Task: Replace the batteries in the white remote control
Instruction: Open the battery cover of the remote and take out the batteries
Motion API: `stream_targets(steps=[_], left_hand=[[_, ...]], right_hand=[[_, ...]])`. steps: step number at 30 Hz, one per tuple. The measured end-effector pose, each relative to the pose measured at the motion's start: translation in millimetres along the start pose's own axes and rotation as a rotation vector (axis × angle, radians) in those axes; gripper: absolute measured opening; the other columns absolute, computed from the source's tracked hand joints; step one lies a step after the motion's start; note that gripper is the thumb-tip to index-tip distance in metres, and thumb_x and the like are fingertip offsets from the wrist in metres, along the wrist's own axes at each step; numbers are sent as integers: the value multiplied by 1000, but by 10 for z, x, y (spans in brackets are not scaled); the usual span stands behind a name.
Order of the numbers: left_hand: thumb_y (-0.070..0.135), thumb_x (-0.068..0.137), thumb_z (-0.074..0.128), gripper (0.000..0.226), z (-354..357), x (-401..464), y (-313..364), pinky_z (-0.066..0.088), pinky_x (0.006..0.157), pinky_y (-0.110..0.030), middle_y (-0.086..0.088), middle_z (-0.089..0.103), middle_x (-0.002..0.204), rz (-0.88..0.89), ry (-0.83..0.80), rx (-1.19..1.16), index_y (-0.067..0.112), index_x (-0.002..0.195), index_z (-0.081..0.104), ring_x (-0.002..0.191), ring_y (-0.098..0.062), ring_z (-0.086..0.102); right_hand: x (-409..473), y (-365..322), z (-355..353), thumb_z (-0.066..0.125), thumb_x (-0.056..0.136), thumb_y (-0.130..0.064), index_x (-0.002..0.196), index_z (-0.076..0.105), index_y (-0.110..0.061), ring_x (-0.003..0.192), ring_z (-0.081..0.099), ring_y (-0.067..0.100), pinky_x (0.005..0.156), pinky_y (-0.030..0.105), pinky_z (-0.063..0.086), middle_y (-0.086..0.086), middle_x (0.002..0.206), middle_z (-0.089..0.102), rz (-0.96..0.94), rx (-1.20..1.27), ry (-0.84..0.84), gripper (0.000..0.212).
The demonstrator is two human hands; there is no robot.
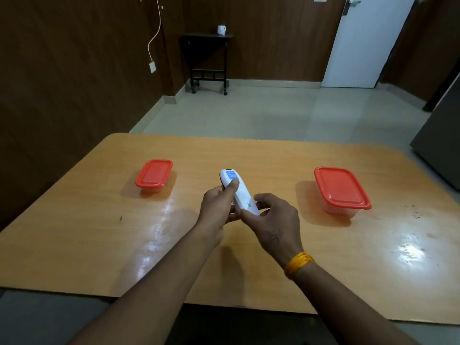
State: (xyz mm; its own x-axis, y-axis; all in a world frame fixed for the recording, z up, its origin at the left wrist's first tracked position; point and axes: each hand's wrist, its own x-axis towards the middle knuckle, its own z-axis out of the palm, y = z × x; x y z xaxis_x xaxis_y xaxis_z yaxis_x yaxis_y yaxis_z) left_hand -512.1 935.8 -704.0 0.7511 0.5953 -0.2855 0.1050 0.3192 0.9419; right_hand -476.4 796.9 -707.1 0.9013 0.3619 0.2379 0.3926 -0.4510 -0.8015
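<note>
The white remote control (242,196) is held above the middle of the wooden table (249,270), its blue screen end pointing away from me. My left hand (219,207) grips its left side, with the thumb lying on the screen. My right hand (275,220) holds the near end between thumb and fingers. No batteries are in sight.
A small clear box with a red lid (154,176) stands on the table at the left. A larger red-lidded box (342,189) stands at the right. Beyond the table lie bare floor, a dark side table (207,61) and a white door (368,41).
</note>
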Motion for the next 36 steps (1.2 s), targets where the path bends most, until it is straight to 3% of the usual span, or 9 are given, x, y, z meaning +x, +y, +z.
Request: stream_targets(steps=[3, 7, 12, 16, 21, 25, 28, 32, 36], left_hand=[[33, 103, 64, 26, 49, -60, -18, 61, 60, -30, -10, 82, 102, -1, 42, -53, 13, 117, 74, 83, -23, 80], [33, 103, 65, 16, 92, -90, -60, 66, 78, -41, -4, 83, 97, 29, 29, -66, 20, 103, 76, 89, -23, 80], [34, 104, 64, 16, 200, -121, -96, 65, 76, -39, -7, 83, 100, 29, 11, -164, 22, 103, 75, 91, -24, 80], [32, 105, 62, 17, 316, -126, -132, 65, 85, -50, -13, 82, 107, 19, 25, -254, 20, 104, 75, 101, -31, 78], [29, 107, 58, 20, 314, -77, -134, 65, 70, -37, -11, 83, 104, -18, 48, -294, 17, 104, 74, 96, -28, 78], [28, 109, 52, 25, 251, -34, -98, 61, 93, -49, -11, 82, 107, -44, 17, -296, 16, 104, 73, 100, -30, 76], [30, 109, 48, 27, 198, -39, -49, 57, 99, -53, -10, 80, 110, -82, -14, -286, 16, 110, 71, 99, -30, 73], [30, 109, 51, 25, 148, -46, 1, 60, 93, -51, -14, 78, 121, -52, -54, -256, 16, 121, 68, 101, -30, 73], [31, 107, 57, 32, 212, -112, -25, 63, 68, -40, -15, 76, 121, -59, 6, -309, 14, 132, 67, 103, -29, 74]], right_hand=[[-13, -64, 17, 80, 81, -56, 109, 74, -24, 85, 71, 11, 75, 39, 62, -10, 92, 73, 95, 116, -33, 43], [93, -86, 5, 77, 91, -50, 88, 75, -14, 86, 78, 28, 71, 52, 67, 5, 88, 79, 304, 413, -84, 36], [192, -85, -7, 81, 91, -39, 86, 74, 1, 81, 80, 30, 63, 40, 67, 14, 85, 81, 438, 628, -169, 41], [214, -54, 94, 81, 91, -39, 82, 75, 3, 86, 80, 32, 75, 49, 67, 15, 83, 81, 420, 637, -109, 43], [205, -33, 173, 79, 94, -30, 72, 73, -6, 80, 74, 21, 70, 38, 60, 8, 76, 78, 335, 625, -80, 33], [190, -37, 215, 73, 98, -22, 84, 76, -2, 84, 77, 25, 75, 43, 62, 16, 87, 80, 276, 614, -107, 24], [200, -32, 222, 70, 100, -20, 92, 78, -2, 92, 78, 29, 79, 44, 64, 15, 92, 80, 278, 615, -142, 21], [237, -44, 211, 69, 99, -21, 86, 78, -7, 94, 76, 39, 84, 56, 63, 17, 93, 80, 331, 629, -134, 21], [205, -74, 271, 75, 95, -41, 82, 72, 2, 81, 71, 30, 77, 56, 63, 21, 88, 76, 378, 636, -121, 45]])
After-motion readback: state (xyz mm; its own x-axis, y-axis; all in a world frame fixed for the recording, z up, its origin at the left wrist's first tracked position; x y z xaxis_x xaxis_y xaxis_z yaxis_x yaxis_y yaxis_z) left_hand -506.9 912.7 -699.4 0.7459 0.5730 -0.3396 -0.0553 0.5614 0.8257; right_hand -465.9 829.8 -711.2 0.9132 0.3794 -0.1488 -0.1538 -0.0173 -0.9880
